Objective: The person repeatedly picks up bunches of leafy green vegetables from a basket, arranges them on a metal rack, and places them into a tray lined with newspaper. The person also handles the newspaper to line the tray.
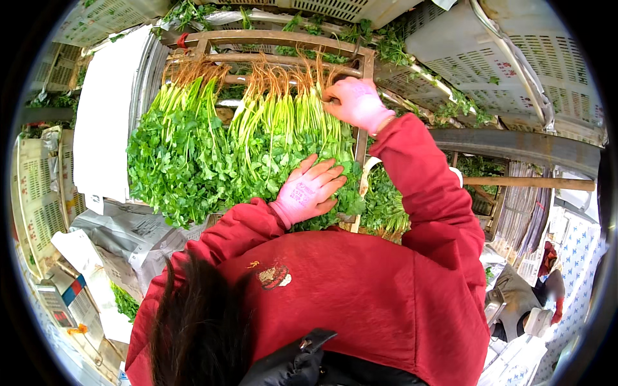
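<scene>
Bunches of coriander (pixel 187 141) lie side by side on a wooden frame (pixel 277 40), brown roots away from me and leaves toward me. My left hand (pixel 308 193), in a pink glove with bare fingertips, rests on the leaves of the right-hand bunches (pixel 283 128), fingers spread. At the far right end of the row, my right hand (pixel 358 101), gloved the same way, has its fingers bent and pinched at the stems just below the roots. The fingertips are partly hidden there.
A stack of white paper sheets (pixel 109 116) stands left of the coriander. Plastic crates (pixel 515 58) line the back. More greens (pixel 385 202) lie to the right, beneath a metal beam (pixel 515 147). Crumpled newspaper (pixel 129 235) sits at the left. Another person (pixel 521 296) is partly visible at lower right.
</scene>
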The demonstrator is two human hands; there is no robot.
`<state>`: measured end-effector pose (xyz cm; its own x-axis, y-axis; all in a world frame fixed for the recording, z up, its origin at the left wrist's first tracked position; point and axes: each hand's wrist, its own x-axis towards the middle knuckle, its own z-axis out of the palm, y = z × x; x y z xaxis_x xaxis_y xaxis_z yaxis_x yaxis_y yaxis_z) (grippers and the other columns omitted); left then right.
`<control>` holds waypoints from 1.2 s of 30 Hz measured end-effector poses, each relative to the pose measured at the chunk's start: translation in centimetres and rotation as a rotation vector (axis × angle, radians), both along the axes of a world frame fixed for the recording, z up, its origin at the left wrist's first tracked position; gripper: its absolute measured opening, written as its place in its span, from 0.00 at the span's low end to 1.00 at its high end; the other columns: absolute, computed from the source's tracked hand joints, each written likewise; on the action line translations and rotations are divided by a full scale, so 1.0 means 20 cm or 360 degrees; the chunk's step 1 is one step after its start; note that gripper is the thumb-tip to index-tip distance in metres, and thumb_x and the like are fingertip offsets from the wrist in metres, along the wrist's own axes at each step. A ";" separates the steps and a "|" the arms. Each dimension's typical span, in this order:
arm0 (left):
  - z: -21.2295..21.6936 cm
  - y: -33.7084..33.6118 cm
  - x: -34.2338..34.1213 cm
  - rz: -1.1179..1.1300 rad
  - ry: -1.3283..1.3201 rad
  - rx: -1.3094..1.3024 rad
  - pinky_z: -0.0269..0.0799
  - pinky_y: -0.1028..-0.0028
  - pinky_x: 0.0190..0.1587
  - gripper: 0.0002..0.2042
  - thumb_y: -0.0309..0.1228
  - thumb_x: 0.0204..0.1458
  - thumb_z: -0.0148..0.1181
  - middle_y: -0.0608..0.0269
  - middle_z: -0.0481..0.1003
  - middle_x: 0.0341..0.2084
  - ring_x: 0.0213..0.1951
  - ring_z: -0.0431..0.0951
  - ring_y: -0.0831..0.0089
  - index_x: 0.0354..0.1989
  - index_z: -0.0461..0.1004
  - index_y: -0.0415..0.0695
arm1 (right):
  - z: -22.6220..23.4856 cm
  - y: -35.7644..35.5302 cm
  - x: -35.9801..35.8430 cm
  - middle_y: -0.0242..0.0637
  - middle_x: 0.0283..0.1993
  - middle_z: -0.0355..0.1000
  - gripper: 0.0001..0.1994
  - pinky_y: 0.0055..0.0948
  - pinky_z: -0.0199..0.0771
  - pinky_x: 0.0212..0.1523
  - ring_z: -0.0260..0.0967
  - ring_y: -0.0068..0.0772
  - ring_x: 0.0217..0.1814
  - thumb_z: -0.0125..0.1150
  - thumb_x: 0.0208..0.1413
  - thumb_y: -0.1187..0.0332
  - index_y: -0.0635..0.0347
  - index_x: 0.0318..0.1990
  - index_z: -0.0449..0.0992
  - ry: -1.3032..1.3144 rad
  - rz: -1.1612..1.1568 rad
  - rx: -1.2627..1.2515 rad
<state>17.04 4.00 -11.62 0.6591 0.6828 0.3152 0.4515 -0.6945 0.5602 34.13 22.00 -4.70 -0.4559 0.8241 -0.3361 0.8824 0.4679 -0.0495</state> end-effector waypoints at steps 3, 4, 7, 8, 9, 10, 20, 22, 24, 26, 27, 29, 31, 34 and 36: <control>-0.01 0.00 -0.01 -0.0009 0.0010 0.0007 0.58 0.49 0.68 0.26 0.42 0.45 0.67 0.63 0.73 0.58 0.63 0.69 0.61 0.56 0.75 0.51 | -0.17 0.22 0.11 0.42 0.31 0.80 0.13 0.42 0.79 0.39 0.80 0.44 0.36 0.53 0.59 0.58 0.51 0.30 0.83 0.0283 -0.0449 0.0592; 0.00 -0.01 -0.01 -0.0007 0.0016 0.0012 0.58 0.49 0.68 0.26 0.42 0.45 0.67 0.63 0.73 0.58 0.63 0.69 0.61 0.56 0.75 0.51 | -0.09 0.29 0.14 0.43 0.32 0.81 0.12 0.41 0.78 0.41 0.80 0.45 0.38 0.55 0.58 0.60 0.50 0.35 0.85 0.0077 -0.0728 0.0572; 0.10 0.01 -0.06 -0.0010 -0.0200 0.0023 0.61 0.49 0.65 0.23 0.39 0.45 0.68 0.59 0.71 0.59 0.62 0.69 0.54 0.52 0.77 0.51 | -0.23 0.20 0.31 0.51 0.46 0.79 0.23 0.40 0.75 0.55 0.78 0.50 0.49 0.56 0.62 0.54 0.63 0.56 0.76 0.0879 -0.0594 0.1202; 0.20 0.06 -0.11 0.0148 -0.0174 0.0058 0.64 0.49 0.62 0.22 0.39 0.45 0.68 0.55 0.71 0.59 0.60 0.69 0.51 0.52 0.77 0.51 | -0.21 0.11 0.36 0.53 0.49 0.78 0.28 0.42 0.74 0.56 0.76 0.52 0.52 0.55 0.62 0.50 0.65 0.60 0.71 0.0944 -0.0704 0.0685; 0.28 0.10 -0.18 0.0330 -0.0134 0.0090 0.66 0.49 0.59 0.21 0.38 0.46 0.68 0.52 0.70 0.58 0.58 0.70 0.47 0.51 0.78 0.50 | -0.18 -0.02 0.36 0.56 0.52 0.76 0.33 0.45 0.73 0.58 0.75 0.55 0.55 0.54 0.61 0.47 0.67 0.63 0.66 0.1001 -0.0781 0.0148; 0.31 0.14 -0.26 0.0698 -0.0023 0.0120 0.67 0.49 0.57 0.23 0.38 0.47 0.68 0.48 0.70 0.58 0.56 0.70 0.46 0.53 0.76 0.49 | -0.14 -0.15 0.32 0.57 0.51 0.77 0.33 0.44 0.74 0.57 0.75 0.56 0.55 0.55 0.62 0.47 0.67 0.64 0.65 0.0882 -0.0878 -0.0068; 0.08 0.18 -0.18 0.0971 -0.0237 -0.0564 0.59 0.55 0.68 0.43 0.44 0.53 0.64 0.23 0.58 0.62 0.65 0.60 0.34 0.67 0.53 0.23 | -0.26 -0.64 -0.21 0.61 0.57 0.71 0.29 0.40 0.70 0.58 0.72 0.56 0.59 0.56 0.64 0.62 0.72 0.66 0.59 0.1988 -0.1134 -0.0239; 0.05 0.15 -0.09 0.0920 -0.0150 -0.0565 0.60 0.55 0.67 0.42 0.45 0.52 0.65 0.28 0.59 0.63 0.64 0.62 0.37 0.68 0.55 0.27 | -0.31 -0.71 -0.13 0.61 0.56 0.72 0.27 0.43 0.73 0.55 0.73 0.58 0.56 0.54 0.65 0.63 0.69 0.66 0.58 0.1773 -0.1142 -0.0074; 0.02 0.17 -0.09 0.0912 0.0025 -0.0512 0.62 0.54 0.65 0.43 0.48 0.52 0.65 0.31 0.61 0.62 0.61 0.65 0.38 0.68 0.56 0.30 | -0.31 -0.72 -0.11 0.63 0.53 0.73 0.28 0.47 0.72 0.54 0.73 0.64 0.55 0.54 0.64 0.59 0.67 0.66 0.59 0.1554 -0.1225 -0.0178; 0.16 0.22 -0.15 0.0920 0.0242 -0.0405 0.69 0.56 0.57 0.35 0.49 0.50 0.65 0.42 0.71 0.57 0.54 0.73 0.46 0.62 0.68 0.37 | -0.24 -0.69 -0.07 0.63 0.53 0.73 0.28 0.49 0.72 0.53 0.72 0.66 0.54 0.54 0.65 0.56 0.65 0.66 0.59 0.1408 -0.1169 -0.0222; 0.26 0.24 -0.21 0.0923 0.0352 -0.0396 0.71 0.57 0.54 0.31 0.48 0.50 0.66 0.46 0.74 0.54 0.51 0.75 0.48 0.58 0.73 0.41 | -0.18 -0.68 -0.05 0.63 0.53 0.73 0.28 0.49 0.72 0.53 0.72 0.66 0.54 0.53 0.65 0.55 0.64 0.66 0.59 0.1374 -0.1124 -0.0278; 0.44 0.26 -0.31 0.1062 0.0084 -0.0212 0.72 0.56 0.51 0.18 0.41 0.49 0.67 0.49 0.76 0.50 0.48 0.76 0.50 0.47 0.81 0.48 | -0.15 -0.68 0.02 0.63 0.51 0.74 0.31 0.47 0.72 0.53 0.73 0.64 0.54 0.53 0.65 0.52 0.67 0.65 0.60 0.1255 -0.1035 -0.0325; 0.46 0.29 -0.43 0.1272 0.0140 0.0112 0.71 0.54 0.53 0.20 0.39 0.50 0.67 0.45 0.74 0.52 0.50 0.75 0.47 0.51 0.78 0.47 | -0.22 -0.70 0.03 0.65 0.51 0.74 0.31 0.47 0.72 0.53 0.73 0.65 0.53 0.54 0.64 0.52 0.71 0.63 0.61 0.1293 -0.1068 -0.0250; 0.26 0.36 -0.48 0.1611 0.0243 0.0130 0.69 0.52 0.55 0.25 0.39 0.50 0.66 0.40 0.69 0.57 0.54 0.72 0.43 0.56 0.74 0.43 | -0.22 -0.68 -0.12 0.68 0.54 0.71 0.35 0.48 0.71 0.54 0.71 0.66 0.56 0.56 0.63 0.51 0.75 0.65 0.58 0.1430 -0.1082 -0.0223; 0.27 0.38 -0.43 0.1445 0.0141 0.0306 0.69 0.52 0.55 0.27 0.38 0.49 0.67 0.41 0.68 0.58 0.55 0.70 0.42 0.58 0.72 0.41 | -0.33 -0.67 -0.11 0.69 0.55 0.71 0.35 0.48 0.71 0.55 0.71 0.67 0.56 0.54 0.64 0.50 0.72 0.66 0.58 0.1271 -0.1050 -0.0116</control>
<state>8.48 11.67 -6.20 -0.0748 0.8895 0.4507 0.9027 -0.1316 0.4096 31.94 8.60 -11.34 -0.0333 0.9805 -0.1935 0.6600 -0.1238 -0.7410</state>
